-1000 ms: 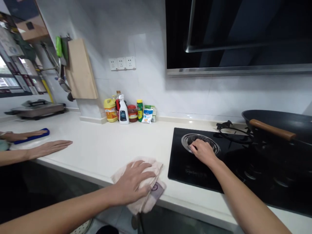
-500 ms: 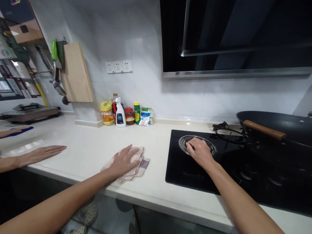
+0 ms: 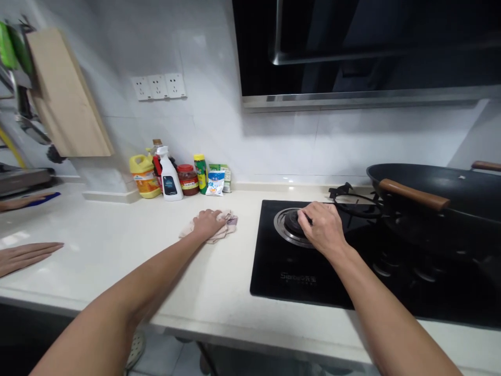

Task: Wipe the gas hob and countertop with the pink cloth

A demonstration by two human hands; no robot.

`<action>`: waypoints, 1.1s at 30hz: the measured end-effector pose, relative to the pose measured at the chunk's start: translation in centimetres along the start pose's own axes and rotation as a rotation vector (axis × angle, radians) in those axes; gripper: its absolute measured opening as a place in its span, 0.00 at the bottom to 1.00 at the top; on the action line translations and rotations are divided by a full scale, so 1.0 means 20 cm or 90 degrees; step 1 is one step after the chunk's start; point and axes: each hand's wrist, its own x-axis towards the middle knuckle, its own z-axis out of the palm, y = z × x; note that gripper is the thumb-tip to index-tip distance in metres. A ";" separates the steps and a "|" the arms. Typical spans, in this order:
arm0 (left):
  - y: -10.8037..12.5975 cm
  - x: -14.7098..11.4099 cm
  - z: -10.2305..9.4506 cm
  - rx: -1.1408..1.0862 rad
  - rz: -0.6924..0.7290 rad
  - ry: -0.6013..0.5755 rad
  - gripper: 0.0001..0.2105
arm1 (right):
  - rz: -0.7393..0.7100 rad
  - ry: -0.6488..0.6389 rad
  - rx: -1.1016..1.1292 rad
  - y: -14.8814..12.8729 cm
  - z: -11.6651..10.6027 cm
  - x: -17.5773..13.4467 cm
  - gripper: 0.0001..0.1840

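Observation:
My left hand presses on a crumpled pale pink cloth lying on the white countertop, its fingers bent over the fabric. To the right, my right hand is closed, thumb against the curled fingers, at the right side of the round gas burner. Its fingertips are partly hidden, so whatever they may hold cannot be made out. The burner sits in a black glass stove.
A wok with wooden handles rests on the right burner. Along the wall stand a spray bottle, a yellow jug, a red-lidded jar and seasoning packs. At far left, another person's hand lies flat on the counter.
My left hand has pushed the cloth toward the back of the counter. My right hand has shifted rightward off the burner's middle, uncovering its black cap. The view has swung right.

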 end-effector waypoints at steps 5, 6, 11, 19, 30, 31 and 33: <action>0.19 -0.11 0.04 -0.054 0.110 0.032 0.19 | 0.041 0.025 -0.008 0.05 -0.02 0.01 0.17; 0.23 -0.13 0.04 -0.070 0.125 0.041 0.18 | 0.054 0.031 -0.012 0.07 -0.03 0.01 0.17; 0.31 -0.18 0.05 -0.170 0.126 0.074 0.12 | 0.073 0.054 -0.015 0.10 -0.04 0.02 0.17; 0.57 0.07 0.14 -0.262 0.138 0.076 0.18 | 0.021 0.082 -0.033 0.06 -0.04 0.04 0.17; 0.98 0.55 0.23 -0.097 0.147 -0.041 0.24 | -0.030 0.068 0.005 -0.04 -0.11 0.06 0.14; 1.01 0.57 0.23 -0.084 0.145 -0.047 0.25 | -0.031 0.067 0.003 -0.04 -0.11 0.06 0.14; 1.04 0.58 0.24 -0.065 0.147 -0.054 0.27 | -0.028 0.061 -0.005 -0.04 -0.10 0.06 0.15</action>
